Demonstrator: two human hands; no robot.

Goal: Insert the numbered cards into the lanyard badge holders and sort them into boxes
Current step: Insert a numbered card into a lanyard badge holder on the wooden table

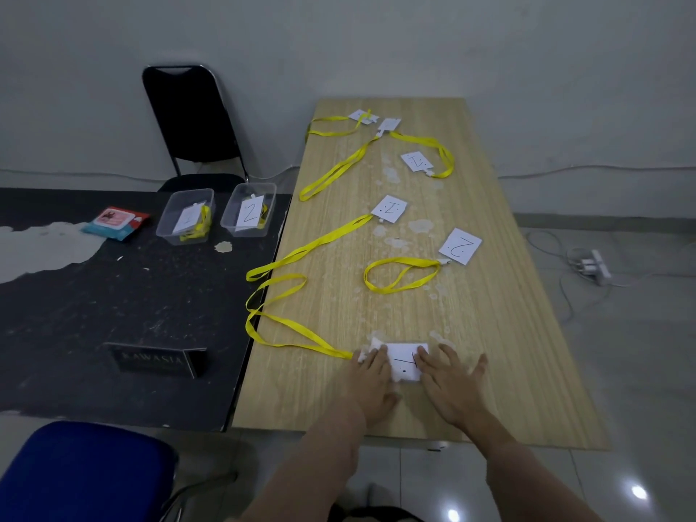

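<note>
left hand, right hand hide card ends

Six white numbered cards are lying on the wooden counter, each accompanied by one of six yellow lanyards. Two clear plastic boxes are sitting at middle left on the black counter, each holding one more card and lanyard. Two chairs are standing at left.

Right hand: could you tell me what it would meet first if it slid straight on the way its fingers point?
The right hand touches the numbered card now; past that, probably the looped yellow lanyard, though depth is hard to judge.
</note>
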